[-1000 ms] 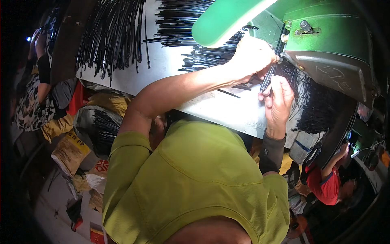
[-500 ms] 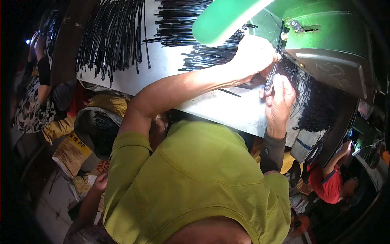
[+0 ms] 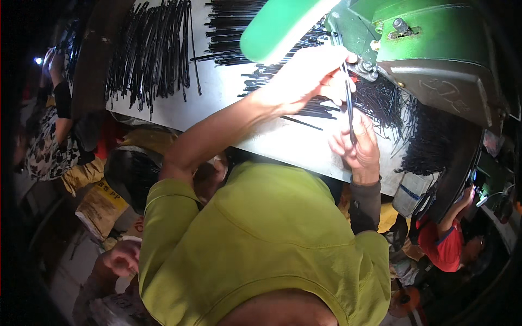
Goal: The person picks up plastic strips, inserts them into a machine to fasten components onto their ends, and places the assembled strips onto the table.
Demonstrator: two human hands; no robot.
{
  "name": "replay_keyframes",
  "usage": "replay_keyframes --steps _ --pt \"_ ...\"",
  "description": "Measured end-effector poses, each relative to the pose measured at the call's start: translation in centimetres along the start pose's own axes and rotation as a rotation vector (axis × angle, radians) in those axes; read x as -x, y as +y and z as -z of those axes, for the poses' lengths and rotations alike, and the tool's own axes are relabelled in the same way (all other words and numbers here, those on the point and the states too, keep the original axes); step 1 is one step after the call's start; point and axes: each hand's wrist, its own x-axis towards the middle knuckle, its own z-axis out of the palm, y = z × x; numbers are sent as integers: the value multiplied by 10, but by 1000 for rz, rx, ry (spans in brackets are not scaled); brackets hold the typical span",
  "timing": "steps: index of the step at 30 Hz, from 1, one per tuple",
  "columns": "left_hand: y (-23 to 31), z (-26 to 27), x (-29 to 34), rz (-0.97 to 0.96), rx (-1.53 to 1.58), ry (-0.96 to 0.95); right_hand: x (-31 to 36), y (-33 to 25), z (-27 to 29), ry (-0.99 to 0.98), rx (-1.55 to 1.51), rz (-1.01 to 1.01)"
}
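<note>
In the bright light beside the green machine (image 3: 440,41), my left hand (image 3: 315,70) pinches the upper part of a thin, long black strip (image 3: 349,106). My right hand (image 3: 361,144) has its fingers closed around the lower end of the same strip, below the left one. The strip stands nearly upright in the picture; whether it is one piece or two side by side I cannot tell. Under and behind my left wrist lie black strips (image 3: 255,81) in a stack on the white table (image 3: 217,108).
A rounded green lamp-like arm (image 3: 277,32) hangs over the table. Another pile of black strips (image 3: 157,49) lies at the far left. Thin black pieces (image 3: 429,141) heap up below the machine on the right. Other people sit at both sides, one in a red shirt (image 3: 443,244).
Both hands have moved left, away from the machine, with the strip. My right hand has also come down a little. Metal parts of the machine beside my left hand now show.
</note>
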Motion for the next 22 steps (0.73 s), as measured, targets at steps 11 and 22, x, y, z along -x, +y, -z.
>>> replay_keyframes --steps 11,22 --pt "6 9 14 -162 -164 39 10 12 -15 155 786 122" --pt "13 29 42 -254 -333 25 12 11 -21 75 825 298"
